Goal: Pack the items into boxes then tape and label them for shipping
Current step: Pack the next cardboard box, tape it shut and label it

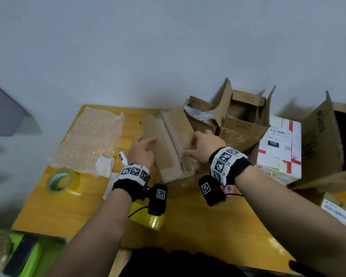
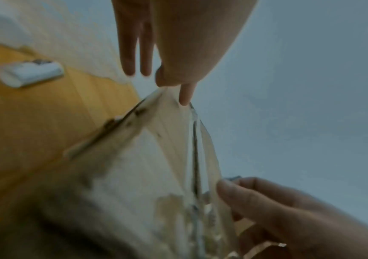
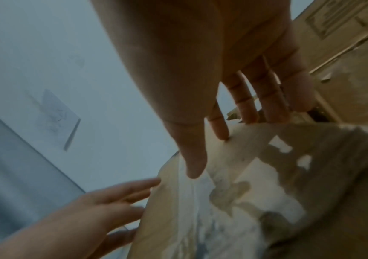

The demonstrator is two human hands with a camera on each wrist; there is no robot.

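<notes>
A closed brown cardboard box [image 1: 168, 140], with tape along its top seam, is held tilted over the yellow table [image 1: 68, 212] between both hands. My left hand [image 1: 143, 150] lies flat against its left side with straight fingers [image 3: 132, 191]. My right hand [image 1: 202, 145] grips the right edge: its thumb [image 3: 194, 164] rests on the taped top and its fingers reach down the far side. In the left wrist view the box [image 2: 156, 166] is blurred, with my left fingertips [image 2: 186, 98] at its corner.
A sheet of bubble wrap [image 1: 90, 140], a clear tape roll [image 1: 63, 181], a small white tube [image 1: 123, 157] and folded white paper [image 1: 104, 166] lie to the left. A yellow tape roll [image 1: 148, 218] is near me. Open cartons [image 1: 242, 120] and a labelled white box [image 1: 280, 150] crowd the right.
</notes>
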